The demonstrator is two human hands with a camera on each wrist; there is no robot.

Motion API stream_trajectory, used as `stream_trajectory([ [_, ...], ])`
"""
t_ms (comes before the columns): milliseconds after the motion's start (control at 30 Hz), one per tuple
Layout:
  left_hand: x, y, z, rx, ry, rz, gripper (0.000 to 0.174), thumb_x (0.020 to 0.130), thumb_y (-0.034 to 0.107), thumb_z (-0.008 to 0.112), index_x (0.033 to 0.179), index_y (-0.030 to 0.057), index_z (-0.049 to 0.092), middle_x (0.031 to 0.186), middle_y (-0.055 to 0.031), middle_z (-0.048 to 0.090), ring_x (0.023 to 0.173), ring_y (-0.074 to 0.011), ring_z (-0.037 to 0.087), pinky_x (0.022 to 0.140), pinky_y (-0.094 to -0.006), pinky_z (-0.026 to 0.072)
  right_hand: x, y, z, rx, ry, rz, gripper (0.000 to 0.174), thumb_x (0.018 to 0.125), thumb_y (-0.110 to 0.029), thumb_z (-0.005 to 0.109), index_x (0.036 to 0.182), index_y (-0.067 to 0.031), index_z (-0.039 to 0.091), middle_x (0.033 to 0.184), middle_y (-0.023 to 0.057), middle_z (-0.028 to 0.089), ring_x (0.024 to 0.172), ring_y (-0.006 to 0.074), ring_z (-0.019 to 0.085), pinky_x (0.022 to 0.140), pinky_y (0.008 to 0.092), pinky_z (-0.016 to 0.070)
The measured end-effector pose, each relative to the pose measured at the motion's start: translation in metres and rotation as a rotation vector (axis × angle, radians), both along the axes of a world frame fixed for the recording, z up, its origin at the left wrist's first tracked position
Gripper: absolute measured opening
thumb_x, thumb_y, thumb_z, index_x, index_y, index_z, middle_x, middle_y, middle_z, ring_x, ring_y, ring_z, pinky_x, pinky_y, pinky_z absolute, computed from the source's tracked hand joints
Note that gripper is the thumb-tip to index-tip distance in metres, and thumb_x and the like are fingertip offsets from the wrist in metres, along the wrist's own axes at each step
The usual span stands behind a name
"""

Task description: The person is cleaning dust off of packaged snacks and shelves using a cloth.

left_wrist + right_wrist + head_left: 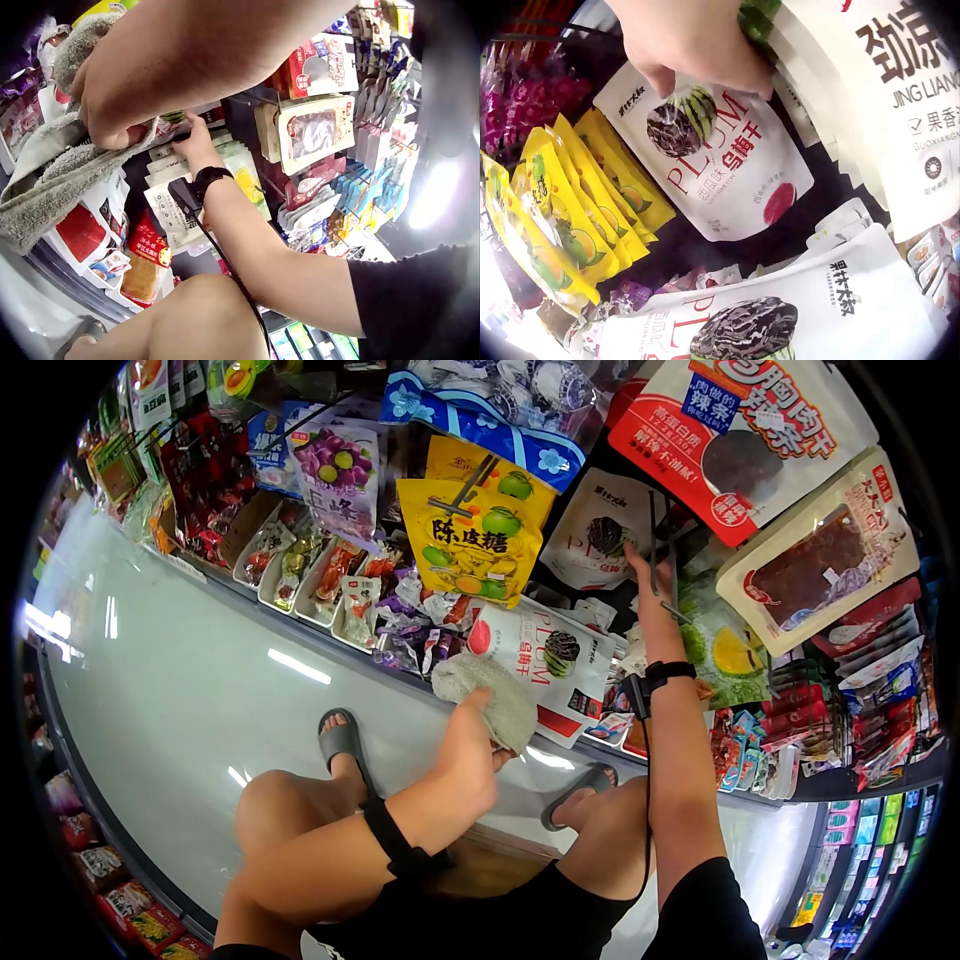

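Observation:
In the head view my left hand (470,730) grips a grey-green towel (487,695) in front of the shelf edge. The towel's folds hang below my curled fingers in the left wrist view. My right hand (697,45) reaches in among the hanging packs and holds a white bag of dried plums (731,161) at its upper part, thumb on the printed front. Some of that bag's top is hidden behind the hand. Closer to me, a second white dried plum bag (545,660) hangs in front, just beside the towel.
Yellow candy bags (470,540) hang to the left, on metal hooks. White bags with green print (855,97) hang close by my right hand. Red-and-white meat snack packs (745,440) jut out at the upper right. Trays of small wrapped snacks (320,585) line the shelf's lower edge.

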State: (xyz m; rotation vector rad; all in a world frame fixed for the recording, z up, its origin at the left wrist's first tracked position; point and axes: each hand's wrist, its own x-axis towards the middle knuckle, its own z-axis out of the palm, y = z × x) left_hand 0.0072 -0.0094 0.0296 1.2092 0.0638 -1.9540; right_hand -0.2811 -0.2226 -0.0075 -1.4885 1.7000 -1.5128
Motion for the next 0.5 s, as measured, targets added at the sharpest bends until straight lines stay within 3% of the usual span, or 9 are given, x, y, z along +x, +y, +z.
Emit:
stream_trajectory([
  [100, -0.004, 0.001, 0.000, -0.017, -0.003, -0.010, 0.045, 0.097, 0.039, 0.052, 0.130, 0.0084, 0.053, 0.122, -0.0079, 0.062, 0.109, -0.0206, 0.059, 0.093, -0.0372, 0.0457, -0.027, -0.028, -0.023, 0.170, 0.149, -0.197, 0.072, 0.082, -0.041, 0.075, 0.133, 0.0046, 0.051, 0.129, 0.0181, 0.059, 0.117, 0.0307, 0.055, 0.099, 0.0396, 0.0406],
  [133, -0.005, 0.001, 0.000, -0.026, 0.002, 0.004, 0.046, 0.096, 0.039, 0.052, 0.131, 0.0081, 0.052, 0.123, -0.0081, 0.062, 0.110, -0.0208, 0.058, 0.094, -0.0370, 0.0453, -0.018, -0.027, -0.030, -0.079, 0.134, -0.166, 0.070, 0.080, -0.038, 0.078, 0.131, 0.0043, 0.054, 0.128, 0.0188, 0.060, 0.117, 0.0318, 0.055, 0.098, 0.0407, 0.0407],
  [267, -0.005, 0.001, -0.007, -0.036, 0.029, 0.022, 0.048, 0.095, 0.039, 0.054, 0.132, 0.0079, 0.050, 0.124, -0.0082, 0.060, 0.111, -0.0210, 0.057, 0.095, -0.0373, 0.0445, -0.006, -0.017, -0.013, 0.098, 0.068, -0.197, 0.064, 0.079, -0.036, 0.081, 0.125, 0.0021, 0.057, 0.124, 0.0162, 0.060, 0.114, 0.0276, 0.055, 0.099, 0.0401, 0.0402],
  [333, -0.003, 0.000, -0.009, -0.019, 0.007, 0.013, 0.048, 0.095, 0.038, 0.054, 0.132, 0.0083, 0.050, 0.124, -0.0080, 0.060, 0.110, -0.0211, 0.057, 0.096, -0.0379, 0.0442, 0.002, 0.001, -0.006, 0.096, -0.229, 0.035, 0.090, 0.076, -0.030, 0.085, 0.142, 0.0051, 0.036, 0.135, 0.0211, 0.052, 0.124, 0.0318, 0.050, 0.104, 0.0385, 0.0381],
  [367, -0.003, 0.000, -0.010, -0.018, 0.009, 0.010, 0.048, 0.095, 0.038, 0.054, 0.132, 0.0083, 0.050, 0.124, -0.0080, 0.060, 0.110, -0.0211, 0.057, 0.096, -0.0379, 0.0442, 0.013, 0.007, -0.009, 0.009, -0.191, -0.064, 0.059, 0.079, -0.031, 0.083, 0.118, 0.0035, 0.057, 0.110, 0.0139, 0.062, 0.100, 0.0239, 0.057, 0.089, 0.0361, 0.0439],
  [400, -0.003, 0.000, -0.011, -0.006, -0.011, 0.003, 0.047, 0.095, 0.038, 0.054, 0.132, 0.0085, 0.051, 0.124, -0.0081, 0.061, 0.110, -0.0210, 0.058, 0.095, -0.0376, 0.0445, 0.018, 0.012, -0.007, 0.007, -0.185, -0.067, 0.059, 0.079, -0.031, 0.083, 0.118, 0.0035, 0.057, 0.110, 0.0139, 0.062, 0.100, 0.0239, 0.057, 0.089, 0.0361, 0.0439],
  [467, -0.004, -0.001, -0.013, 0.000, -0.022, -0.009, 0.047, 0.095, 0.038, 0.054, 0.132, 0.0086, 0.051, 0.124, -0.0082, 0.061, 0.110, -0.0209, 0.058, 0.095, -0.0374, 0.0447, 0.021, 0.022, 0.000, 0.352, -0.289, -0.146, 0.103, 0.070, -0.050, 0.085, 0.144, 0.0050, 0.039, 0.143, 0.0206, 0.043, 0.134, 0.0291, 0.040, 0.111, 0.0394, 0.0304],
  [500, -0.004, -0.001, -0.014, -0.010, -0.024, -0.011, 0.047, 0.096, 0.038, 0.053, 0.132, 0.0087, 0.051, 0.123, -0.0082, 0.061, 0.110, -0.0207, 0.058, 0.094, -0.0371, 0.0450, 0.018, 0.023, -0.006, 0.326, -0.333, -0.136, 0.122, 0.065, -0.056, 0.086, 0.151, 0.0049, 0.025, 0.151, 0.0227, 0.032, 0.142, 0.0317, 0.029, 0.116, 0.0404, 0.0238],
])
